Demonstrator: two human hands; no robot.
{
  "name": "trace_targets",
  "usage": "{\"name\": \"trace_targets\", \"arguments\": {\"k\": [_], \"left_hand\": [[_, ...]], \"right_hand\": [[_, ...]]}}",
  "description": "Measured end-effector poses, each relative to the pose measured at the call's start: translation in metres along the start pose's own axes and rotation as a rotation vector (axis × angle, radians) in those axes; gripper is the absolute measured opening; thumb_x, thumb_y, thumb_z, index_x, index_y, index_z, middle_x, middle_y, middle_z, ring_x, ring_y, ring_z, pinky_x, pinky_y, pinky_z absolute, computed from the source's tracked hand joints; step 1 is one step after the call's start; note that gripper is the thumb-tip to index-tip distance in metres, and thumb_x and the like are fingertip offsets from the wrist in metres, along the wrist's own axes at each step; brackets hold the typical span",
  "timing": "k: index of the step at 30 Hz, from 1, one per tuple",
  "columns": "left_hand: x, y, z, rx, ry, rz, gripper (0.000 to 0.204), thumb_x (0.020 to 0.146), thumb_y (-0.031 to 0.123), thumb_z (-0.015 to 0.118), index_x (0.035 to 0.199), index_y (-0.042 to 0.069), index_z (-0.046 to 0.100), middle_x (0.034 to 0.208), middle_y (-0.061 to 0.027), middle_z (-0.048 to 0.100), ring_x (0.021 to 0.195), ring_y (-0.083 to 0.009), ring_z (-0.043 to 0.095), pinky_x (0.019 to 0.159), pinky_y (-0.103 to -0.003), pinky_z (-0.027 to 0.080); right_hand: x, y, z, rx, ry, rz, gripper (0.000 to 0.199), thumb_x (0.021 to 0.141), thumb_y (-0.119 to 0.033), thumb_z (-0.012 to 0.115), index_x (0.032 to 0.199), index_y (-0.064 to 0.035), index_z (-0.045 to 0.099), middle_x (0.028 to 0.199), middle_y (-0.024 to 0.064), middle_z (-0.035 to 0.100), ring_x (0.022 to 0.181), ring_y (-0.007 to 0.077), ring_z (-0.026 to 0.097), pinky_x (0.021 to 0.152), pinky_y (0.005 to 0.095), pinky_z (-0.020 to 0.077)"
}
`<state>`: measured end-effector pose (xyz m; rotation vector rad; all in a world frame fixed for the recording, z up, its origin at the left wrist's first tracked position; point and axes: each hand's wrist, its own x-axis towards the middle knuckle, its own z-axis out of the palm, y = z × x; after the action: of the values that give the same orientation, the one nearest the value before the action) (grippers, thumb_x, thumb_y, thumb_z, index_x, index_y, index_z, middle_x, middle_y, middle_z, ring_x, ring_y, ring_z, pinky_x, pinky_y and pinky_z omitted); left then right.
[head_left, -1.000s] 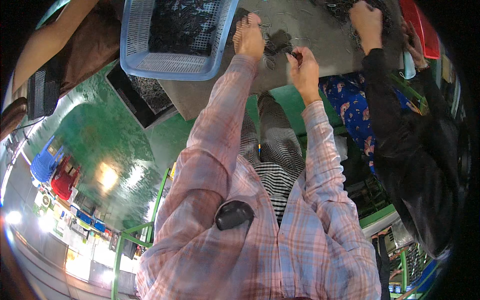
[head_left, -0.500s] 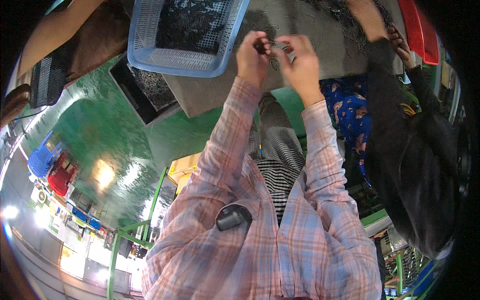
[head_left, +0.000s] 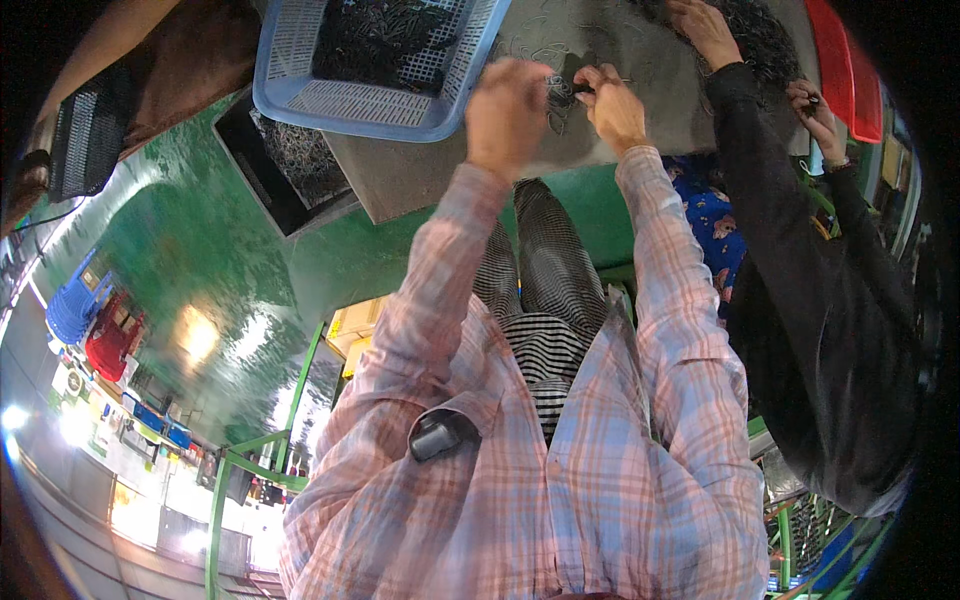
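Piece (head_left: 581, 89) — small, dark — sits at the right hand's (head_left: 617, 112) fingertips.

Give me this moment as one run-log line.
left hand: blurred, hold unclear | right hand: pinching small dark piece | nearby: blue basket containing dark pieces, grey table

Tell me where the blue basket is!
In the head view, the blue basket is at the top, left of centre, at the left end of the grey table, just left of the left hand.
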<state>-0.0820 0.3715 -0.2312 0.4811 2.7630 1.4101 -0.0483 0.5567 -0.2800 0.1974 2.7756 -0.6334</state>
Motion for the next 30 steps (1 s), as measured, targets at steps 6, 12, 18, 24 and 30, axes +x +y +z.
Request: {"name": "trace_targets", "arguments": {"k": [6,12,18,24,30], "left_hand": [[-0.014,-0.024,0.065,0.319,-0.345,0.04,0.02,0.079,0.011,0.059,0.099,0.009,0.062,0.103,-0.007,0.057,0.101,-0.0247,0.056,0.079,-0.037,0.049],[-0.011,-0.024,0.062,0.574,-0.419,0.185,0.022,0.078,0.01,0.058,0.1,0.01,0.059,0.103,-0.0074,0.056,0.102,-0.0249,0.054,0.079,-0.038,0.047],[-0.006,-0.003,0.052,0.346,-0.254,0.054,0.02,0.074,0.009,0.062,0.093,0.011,0.063,0.087,-0.0059,0.059,0.092,-0.0253,0.058,0.076,-0.038,0.049],[0.027,0.02,-0.004,0.138,0.136,0.041,0.017,0.072,0.005,0.063,0.088,0.011,0.067,0.089,-0.006,0.06,0.088,-0.0253,0.058,0.073,-0.036,0.05],[0.04,-0.011,-0.09,0.448,0.361,-0.121,0.03,0.077,0.003,0.063,0.106,0.011,0.067,0.113,-0.0083,0.062,0.103,-0.0277,0.057,0.09,-0.036,0.043]], "right_hand": [[0.0,0.005,0.001,-0.065,-0.041,0.016,0.016,0.082,-0.02,0.063,0.094,-0.0114,0.056,0.1,0.0074,0.057,0.091,0.0311,0.06,0.071,0.0434,0.0496],[-0.01,0.006,0.004,-0.035,0.006,0.001,0.016,0.082,-0.021,0.062,0.092,-0.0109,0.054,0.094,0.0084,0.059,0.086,0.0312,0.062,0.069,0.0444,0.0494],[-0.012,0.003,0.003,0.094,0.093,0.044,0.014,0.082,-0.015,0.062,0.094,-0.0093,0.058,0.093,0.0093,0.064,0.082,0.0332,0.062,0.069,0.0404,0.0504],[-0.01,-0.02,-0.027,0.309,0.3,0.109,0.017,0.083,-0.015,0.063,0.099,-0.012,0.066,0.09,0.0089,0.063,0.077,0.0281,0.064,0.066,0.0388,0.0502],[0.023,-0.075,-0.05,0.46,0.433,-0.255,0.025,0.084,-0.023,0.063,0.106,-0.0123,0.064,0.104,0.0101,0.061,0.093,0.0301,0.059,0.082,0.0391,0.048]]}}
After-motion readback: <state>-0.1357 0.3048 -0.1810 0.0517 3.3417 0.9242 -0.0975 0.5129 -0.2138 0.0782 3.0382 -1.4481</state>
